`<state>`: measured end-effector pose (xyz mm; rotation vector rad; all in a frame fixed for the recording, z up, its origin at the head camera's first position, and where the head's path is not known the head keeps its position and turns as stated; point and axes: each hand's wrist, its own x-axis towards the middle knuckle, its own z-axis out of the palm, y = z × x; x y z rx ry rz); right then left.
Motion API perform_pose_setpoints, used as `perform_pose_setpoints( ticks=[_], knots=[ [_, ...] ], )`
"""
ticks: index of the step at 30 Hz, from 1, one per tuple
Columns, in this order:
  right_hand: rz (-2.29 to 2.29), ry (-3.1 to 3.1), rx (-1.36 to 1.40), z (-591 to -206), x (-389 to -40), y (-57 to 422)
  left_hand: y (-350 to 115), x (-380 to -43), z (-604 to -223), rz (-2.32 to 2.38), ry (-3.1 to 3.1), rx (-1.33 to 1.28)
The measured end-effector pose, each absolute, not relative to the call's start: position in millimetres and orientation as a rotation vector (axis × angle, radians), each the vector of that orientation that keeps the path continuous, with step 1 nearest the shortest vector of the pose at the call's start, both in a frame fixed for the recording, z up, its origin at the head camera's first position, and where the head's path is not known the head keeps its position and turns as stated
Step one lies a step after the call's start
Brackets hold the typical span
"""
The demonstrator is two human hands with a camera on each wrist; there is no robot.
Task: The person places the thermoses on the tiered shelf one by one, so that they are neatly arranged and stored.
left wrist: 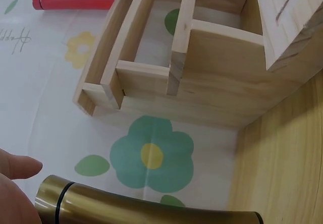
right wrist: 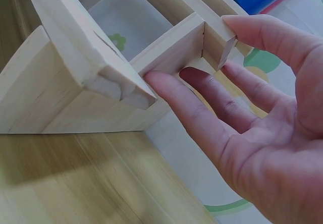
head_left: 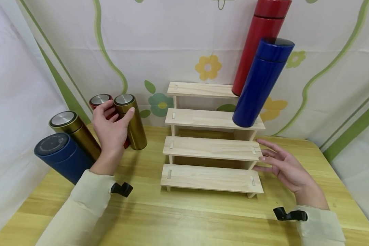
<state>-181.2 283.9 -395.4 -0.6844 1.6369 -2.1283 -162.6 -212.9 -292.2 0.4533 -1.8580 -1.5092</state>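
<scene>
My left hand [head_left: 110, 128] is at the tops of two thermos bottles on the left, its fingers beside the lid of a red thermos [head_left: 100, 99]. Its thumb overlaps a gold thermos [head_left: 138, 131] in the head view; the left wrist view shows a gap between the thumb and that bottle's lid. The red thermos is mostly hidden behind the hand. Fingertips of my right hand [head_left: 284, 167] touch the right end of a four-step wooden display rack [head_left: 209, 147]. On its upper right stand a red thermos [head_left: 258, 48] and a blue thermos [head_left: 264, 82].
Another gold thermos [head_left: 77, 128] and a dark blue thermos [head_left: 63, 157] stand on the table's left, partly behind the left forearm. The wooden table [head_left: 184, 218] meets a white curtain [head_left: 178, 41] with flower prints at the back.
</scene>
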Motion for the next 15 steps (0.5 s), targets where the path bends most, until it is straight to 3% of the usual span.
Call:
perform_pose_setpoints(
  ticks=[15],
  knots=[
    [-2.123,1.65,-0.677,-395.4,-180.9,283.8,-211.6,-168.4,-300.1,-1.342,-1.925,0.377]
  ],
)
